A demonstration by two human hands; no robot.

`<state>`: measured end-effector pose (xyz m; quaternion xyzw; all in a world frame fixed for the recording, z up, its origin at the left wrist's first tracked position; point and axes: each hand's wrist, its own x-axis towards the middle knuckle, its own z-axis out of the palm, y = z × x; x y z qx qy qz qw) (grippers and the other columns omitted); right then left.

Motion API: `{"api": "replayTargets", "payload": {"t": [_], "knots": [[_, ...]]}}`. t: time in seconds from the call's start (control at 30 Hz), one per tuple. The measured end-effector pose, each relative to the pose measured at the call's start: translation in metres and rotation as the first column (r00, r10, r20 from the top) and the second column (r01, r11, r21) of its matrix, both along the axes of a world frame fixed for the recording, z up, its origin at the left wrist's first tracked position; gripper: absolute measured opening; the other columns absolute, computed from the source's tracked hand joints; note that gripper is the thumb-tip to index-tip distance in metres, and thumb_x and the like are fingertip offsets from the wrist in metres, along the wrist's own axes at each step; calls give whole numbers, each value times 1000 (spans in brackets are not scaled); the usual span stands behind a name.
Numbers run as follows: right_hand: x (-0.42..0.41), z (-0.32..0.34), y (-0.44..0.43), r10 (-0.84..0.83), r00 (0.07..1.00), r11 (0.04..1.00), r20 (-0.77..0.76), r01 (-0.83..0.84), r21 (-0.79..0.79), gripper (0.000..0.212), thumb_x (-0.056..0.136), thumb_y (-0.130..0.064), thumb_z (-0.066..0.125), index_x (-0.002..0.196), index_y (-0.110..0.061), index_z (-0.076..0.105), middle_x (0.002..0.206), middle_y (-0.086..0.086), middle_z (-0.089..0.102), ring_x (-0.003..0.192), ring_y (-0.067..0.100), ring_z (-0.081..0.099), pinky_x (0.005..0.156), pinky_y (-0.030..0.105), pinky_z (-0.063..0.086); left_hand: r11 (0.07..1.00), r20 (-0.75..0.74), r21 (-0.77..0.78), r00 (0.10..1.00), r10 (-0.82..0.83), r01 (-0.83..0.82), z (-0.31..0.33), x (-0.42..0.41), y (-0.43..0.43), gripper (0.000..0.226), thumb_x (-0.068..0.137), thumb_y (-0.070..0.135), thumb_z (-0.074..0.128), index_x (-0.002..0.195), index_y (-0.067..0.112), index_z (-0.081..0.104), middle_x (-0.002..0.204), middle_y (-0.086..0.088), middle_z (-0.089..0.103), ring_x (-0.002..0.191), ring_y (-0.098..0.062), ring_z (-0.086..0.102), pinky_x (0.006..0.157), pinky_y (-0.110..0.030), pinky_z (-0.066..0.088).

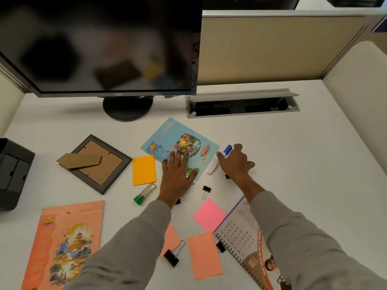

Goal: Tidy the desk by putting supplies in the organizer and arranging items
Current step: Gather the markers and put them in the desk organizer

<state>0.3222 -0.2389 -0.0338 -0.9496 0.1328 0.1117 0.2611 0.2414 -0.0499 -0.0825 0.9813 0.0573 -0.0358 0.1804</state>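
My left hand (178, 174) lies flat with spread fingers on the near corner of a blue notebook (184, 141) in the middle of the desk. My right hand (234, 162) hovers open just right of a white marker with a blue cap (219, 159), fingers on either side of its cap end; whether it touches is unclear. A black organizer (12, 172) stands at the left edge. Loose around the hands lie an orange sticky pad (144, 170), a pink sticky pad (209, 214), a green-capped tube (144, 193) and small black binder clips (206, 190).
A monitor (100, 45) on a round stand fills the back left. An open cable tray (243, 105) is at the back right. A face-down photo frame (94, 164), an orange notebook (67, 243), peach sticky pads (204, 255), a large binder clip (172, 256) and a spiral calendar (245, 237) lie nearby.
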Motion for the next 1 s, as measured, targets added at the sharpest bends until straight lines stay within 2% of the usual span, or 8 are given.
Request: {"api": "replayTargets", "payload": {"t": [0.2,0.4,0.57,0.63,0.77,0.83,0.9,1.0], "knots": [[14,1,8,-66,993,998,-95,64,-26,61,88,-48,68,126,-16,33,117,8,64,108,29,62,104,48,33,1000,-11,-27,1000,12,-12,-2,3,2,76,95,69,28,156,23,23,165,-5,13,153,-25,-1,122,-48,-1],[14,7,9,-66,992,996,-109,59,-68,53,87,-45,71,121,-15,44,118,7,63,110,27,60,103,45,35,998,-24,-52,1000,20,-21,0,6,4,80,91,72,28,155,26,24,165,-3,14,153,-24,0,122,-47,0],[10,6,7,-82,992,996,-96,77,-52,36,89,-43,68,108,-15,55,108,5,67,91,19,55,96,42,37,998,-36,-51,999,21,-23,2,6,4,77,93,70,33,156,27,23,165,-3,13,153,-24,0,123,-47,1],[5,7,8,-98,993,995,-68,98,2,31,90,-41,66,107,-16,60,109,5,68,93,19,56,95,42,37,998,-37,-55,999,22,-24,3,6,4,76,94,70,33,156,27,22,165,-3,14,153,-24,0,123,-46,1],[-9,19,17,-108,994,984,8,106,144,35,91,-40,68,116,-16,62,117,4,68,110,24,61,98,43,40,998,-45,-60,999,22,-25,7,6,4,76,95,68,35,156,26,22,165,-4,13,153,-24,0,124,-46,0],[-15,24,25,-88,994,965,59,70,253,30,90,-39,69,111,-19,63,103,2,72,104,23,64,97,45,45,996,-48,-85,998,28,-32,11,5,5,75,96,65,36,156,22,21,165,-4,12,153,-23,1,124,-43,1],[-20,28,32,-61,990,929,126,10,369,24,88,-37,72,104,-21,64,91,-1,73,95,22,69,88,46,53,991,-35,-130,999,39,-43,18,4,8,75,97,61,38,156,19,20,166,-4,9,153,-22,0,123,-40,2],[-28,37,46,-8,979,880,206,-91,466,25,87,-32,74,104,-16,65,94,2,74,86,19,72,71,34,60,982,28,-185,999,45,-39,29,0,16,72,99,56,41,157,18,19,166,-3,6,153,-20,-2,122,-37,1]]}}
